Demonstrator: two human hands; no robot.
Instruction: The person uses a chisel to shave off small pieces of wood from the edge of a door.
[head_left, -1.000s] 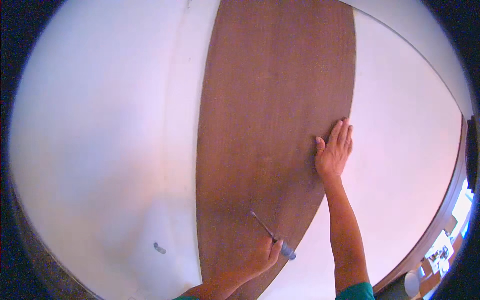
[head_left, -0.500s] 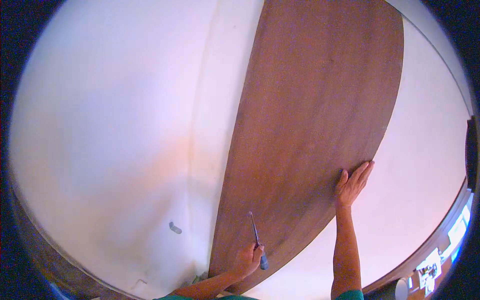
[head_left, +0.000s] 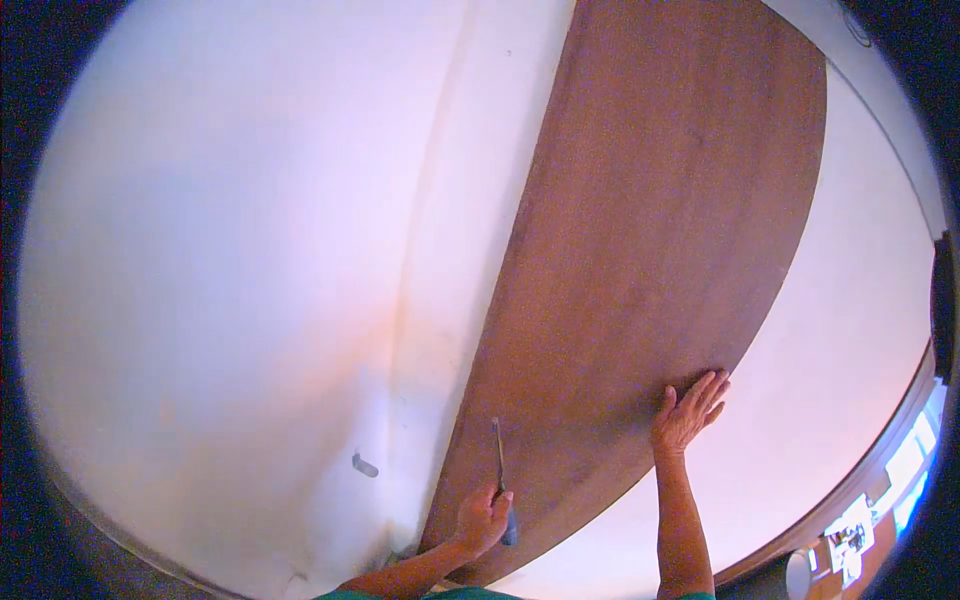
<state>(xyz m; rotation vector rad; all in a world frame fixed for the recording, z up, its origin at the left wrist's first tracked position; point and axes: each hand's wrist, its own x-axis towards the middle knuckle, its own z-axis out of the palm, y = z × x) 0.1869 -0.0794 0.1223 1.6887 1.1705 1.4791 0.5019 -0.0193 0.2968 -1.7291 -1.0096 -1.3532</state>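
A long brown wood-grain panel (head_left: 640, 220) with one straight edge and one curved edge stretches up and away in front of me. My left hand (head_left: 483, 520) is closed around a screwdriver (head_left: 499, 450) at the panel's lower part. The screwdriver has a thin metal shaft pointing up and a dark blue handle showing below the fist. Whether its tip touches the panel, I cannot tell. My right hand (head_left: 688, 412) lies on the panel near its curved edge, with the fingers spread and nothing held.
White surface (head_left: 250, 250) spreads on the panel's left, carrying a small grey fitting (head_left: 365, 466). More white surface (head_left: 800, 360) borders the curved edge. A dark cylinder with a pale end (head_left: 798, 574) and bright windows (head_left: 915, 455) appear at the lower right.
My right hand has come lower along the curved edge, and its fingers are spread wider. The view has shifted a little; my left hand still grips the screwdriver.
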